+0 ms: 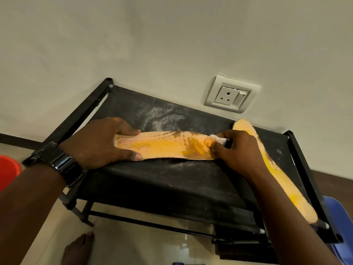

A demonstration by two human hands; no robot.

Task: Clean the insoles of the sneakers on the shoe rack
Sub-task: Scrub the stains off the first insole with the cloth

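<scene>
An orange insole (164, 147) printed "FASHION" lies flat on the black fabric top of the shoe rack (172, 180), with a brown stain near its middle. My left hand (101, 143) holds its heel end, thumb on the near edge and fingers over the far edge. My right hand (236, 150) pinches a small white cloth (217, 139) against the insole's toe end. A second orange insole (286, 180) lies along the rack's right side, partly behind my right forearm.
White powder dusts the rack top (162, 117) behind the insole. A wall socket (230, 94) sits above the rack. A red tub (8, 169) shows at the left edge, a blue object (338, 213) at the right. My bare foot (78, 247) stands on the tiled floor.
</scene>
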